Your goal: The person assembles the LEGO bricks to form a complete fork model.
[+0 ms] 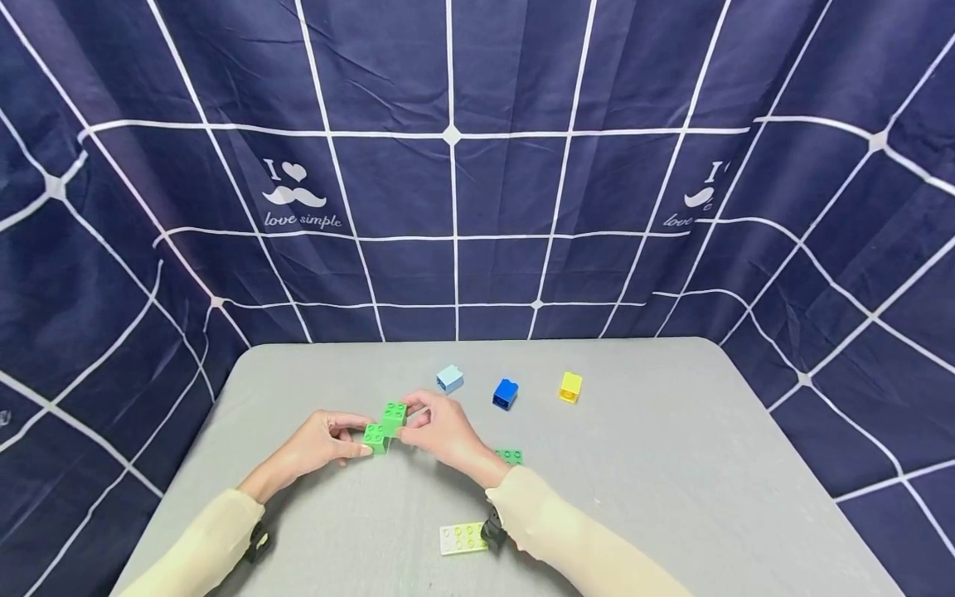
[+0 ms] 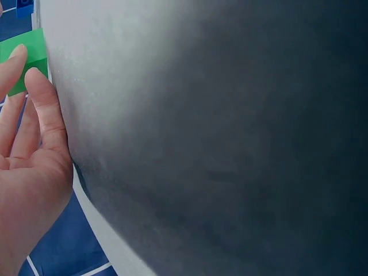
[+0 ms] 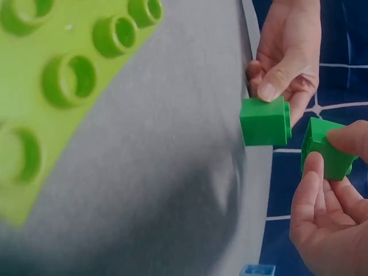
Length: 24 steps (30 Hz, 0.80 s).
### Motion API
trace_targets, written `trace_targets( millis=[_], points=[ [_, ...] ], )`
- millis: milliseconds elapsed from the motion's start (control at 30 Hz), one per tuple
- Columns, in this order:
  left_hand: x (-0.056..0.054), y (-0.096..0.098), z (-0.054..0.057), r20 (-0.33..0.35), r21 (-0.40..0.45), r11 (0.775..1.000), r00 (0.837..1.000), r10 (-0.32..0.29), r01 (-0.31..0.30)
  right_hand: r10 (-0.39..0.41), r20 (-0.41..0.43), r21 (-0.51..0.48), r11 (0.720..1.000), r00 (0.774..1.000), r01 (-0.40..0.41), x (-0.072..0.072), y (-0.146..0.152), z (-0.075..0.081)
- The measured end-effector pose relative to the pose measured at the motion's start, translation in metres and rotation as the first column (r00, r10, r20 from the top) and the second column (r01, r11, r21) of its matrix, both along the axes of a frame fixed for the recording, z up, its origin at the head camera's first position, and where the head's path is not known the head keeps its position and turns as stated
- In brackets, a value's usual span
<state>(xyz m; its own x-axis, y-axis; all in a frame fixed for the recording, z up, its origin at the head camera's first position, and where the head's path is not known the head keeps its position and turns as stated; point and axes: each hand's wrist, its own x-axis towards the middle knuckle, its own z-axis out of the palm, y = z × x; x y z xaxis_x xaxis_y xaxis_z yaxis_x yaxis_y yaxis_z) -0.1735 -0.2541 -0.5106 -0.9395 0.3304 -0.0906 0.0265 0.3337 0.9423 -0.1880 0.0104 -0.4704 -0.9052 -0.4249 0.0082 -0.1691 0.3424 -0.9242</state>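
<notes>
Between the thumb and fingers of my left hand point(image 1: 317, 439) is a green toy building brick point(image 1: 375, 439), studs up in the head view. My right hand point(image 1: 443, 427) pinches a second green brick point(image 1: 395, 418) at its sides. The two bricks are close together, the right one slightly farther back and overlapping the left one in the head view. In the right wrist view a small gap shows between the left hand's brick point(image 3: 263, 122) and the right hand's brick point(image 3: 329, 150). The left wrist view catches a green brick point(image 2: 31, 49) at its left edge, by the left fingertips.
Behind the hands lie a light blue brick point(image 1: 450, 379), a dark blue brick point(image 1: 506, 394) and a yellow brick point(image 1: 570, 386). A green studded piece point(image 1: 511, 457) is partly hidden by the right wrist. A lime plate point(image 1: 461, 539) lies near the front. Dark blue curtains surround the grey table point(image 1: 671, 464).
</notes>
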Motion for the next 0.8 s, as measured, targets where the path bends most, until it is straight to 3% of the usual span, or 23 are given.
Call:
trace_targets(
  millis=[800],
  points=[
    [-0.003,0.0,-0.006,-0.034,0.008,0.999,0.999,-0.04,0.04,-0.024,-0.068,0.08,0.996,0.997,0.029,0.001,-0.02,-0.007]
  ],
)
